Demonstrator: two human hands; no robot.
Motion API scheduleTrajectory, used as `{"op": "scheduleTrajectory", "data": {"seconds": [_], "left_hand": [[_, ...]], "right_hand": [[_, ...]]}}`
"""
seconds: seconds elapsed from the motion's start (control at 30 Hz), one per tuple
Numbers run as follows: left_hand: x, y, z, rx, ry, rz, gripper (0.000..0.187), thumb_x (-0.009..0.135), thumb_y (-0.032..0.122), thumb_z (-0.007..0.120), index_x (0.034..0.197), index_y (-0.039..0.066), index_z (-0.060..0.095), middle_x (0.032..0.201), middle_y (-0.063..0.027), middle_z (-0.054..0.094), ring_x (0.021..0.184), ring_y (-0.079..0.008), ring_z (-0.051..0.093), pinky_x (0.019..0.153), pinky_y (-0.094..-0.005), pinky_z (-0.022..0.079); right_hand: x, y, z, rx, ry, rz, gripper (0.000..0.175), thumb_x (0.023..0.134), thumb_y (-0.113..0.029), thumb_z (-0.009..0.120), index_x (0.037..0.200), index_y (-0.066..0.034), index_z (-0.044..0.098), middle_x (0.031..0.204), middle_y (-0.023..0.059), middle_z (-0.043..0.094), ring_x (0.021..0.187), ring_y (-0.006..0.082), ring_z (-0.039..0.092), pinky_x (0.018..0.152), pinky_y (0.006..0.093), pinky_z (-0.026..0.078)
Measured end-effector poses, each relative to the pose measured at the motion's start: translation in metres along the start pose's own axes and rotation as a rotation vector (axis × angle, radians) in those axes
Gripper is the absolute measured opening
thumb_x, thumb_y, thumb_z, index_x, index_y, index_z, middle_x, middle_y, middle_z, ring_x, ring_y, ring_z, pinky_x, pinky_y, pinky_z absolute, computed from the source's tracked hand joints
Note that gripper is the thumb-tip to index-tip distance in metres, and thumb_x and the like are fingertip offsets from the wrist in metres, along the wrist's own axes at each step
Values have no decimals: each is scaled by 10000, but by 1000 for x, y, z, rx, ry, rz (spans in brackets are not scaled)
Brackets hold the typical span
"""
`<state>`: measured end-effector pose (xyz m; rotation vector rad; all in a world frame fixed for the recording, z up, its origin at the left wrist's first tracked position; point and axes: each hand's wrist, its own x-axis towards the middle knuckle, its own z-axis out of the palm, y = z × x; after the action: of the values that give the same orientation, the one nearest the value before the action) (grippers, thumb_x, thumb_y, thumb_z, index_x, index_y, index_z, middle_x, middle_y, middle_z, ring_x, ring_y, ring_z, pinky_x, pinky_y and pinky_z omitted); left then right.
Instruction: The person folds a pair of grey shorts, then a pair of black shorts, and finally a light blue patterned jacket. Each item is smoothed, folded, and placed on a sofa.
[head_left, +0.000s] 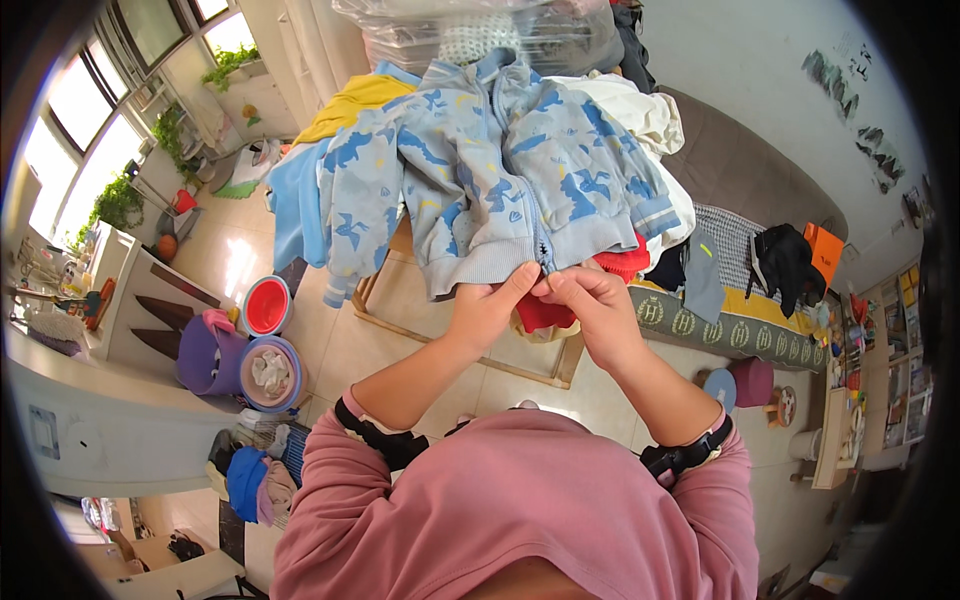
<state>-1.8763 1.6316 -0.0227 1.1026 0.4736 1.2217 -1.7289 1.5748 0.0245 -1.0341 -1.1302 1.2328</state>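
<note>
A light blue zip-front jacket (480, 165) with darker blue animal shapes lies spread on a heap of clothes, its ribbed hem towards me. My left hand (487, 304) pinches the hem beside the lower end of the zipper (538, 240) between thumb and fingers. On the other side of that zipper end, my right hand (592, 304) grips the edge with thumb and forefinger. The fingertips nearly meet and hide the zipper's bottom. Red cloth (546, 313) hangs below the hands. A yellow garment (356, 105), a plain blue one (296, 202) and a white one (630, 105) show around the jacket.
Clear plastic bags (480, 30) stand behind the heap. A wooden frame (450, 349) is underneath. To the right, a sofa (720, 330) carries clothes and an orange bag (821, 255). A purple bucket (210, 356) and a red basin (267, 306) stand at left on the tiled floor.
</note>
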Motion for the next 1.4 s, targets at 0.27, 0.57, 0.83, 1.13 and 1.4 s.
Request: {"op": "scheduleTrajectory", "data": {"seconds": [0.27, 0.57, 0.83, 1.13, 1.4], "left_hand": [[-1, -4, 0, 214, -77, 280, 191, 922, 86, 629, 1083, -16, 621, 1019, -48, 648, 926, -138, 607, 821, -277, 481], [-3, 19, -4, -187, -58, -122, 196, 927, 150, 644, 1054, 0, 634, 987, -53, 662, 885, -152, 624, 785, -281, 493], [-5, 28, -15, -287, -159, -318, 258, 965, 194, 573, 1162, 28, 570, 1033, -49, 641, 860, -147, 596, 716, -294, 482], [-11, 35, -23, -282, -100, -311, 145, 938, 147, 616, 1022, 30, 612, 882, -58, 631, 740, -148, 588, 645, -290, 483], [-10, 30, -10, -124, -3, -65, 105, 925, 125, 640, 896, 27, 615, 787, -31, 614, 693, -109, 566, 640, -256, 465]], "right_hand": [[-8, 7, 12, -69, 39, -130, 194, 947, -181, 602, 960, -59, 752, 783, 5, 611, 806, 79, 448, 685, 249, 400], [-12, 2, 17, -267, 115, -373, 127, 913, -90, 634, 867, 1, 710, 913, 61, 581, 833, 111, 554, 739, 244, 435], [-10, 20, 27, 250, 166, -65, 91, 911, -97, 644, 975, -41, 612, 939, 55, 671, 859, 121, 622, 744, 237, 464], [-3, 25, 25, 539, 42, 146, 104, 906, -169, 644, 903, -70, 613, 886, 61, 680, 785, 144, 652, 668, 284, 426], [-4, 29, 35, 339, 199, 99, 116, 890, -166, 659, 864, -75, 593, 810, 32, 646, 706, 116, 602, 583, 265, 397]]}}
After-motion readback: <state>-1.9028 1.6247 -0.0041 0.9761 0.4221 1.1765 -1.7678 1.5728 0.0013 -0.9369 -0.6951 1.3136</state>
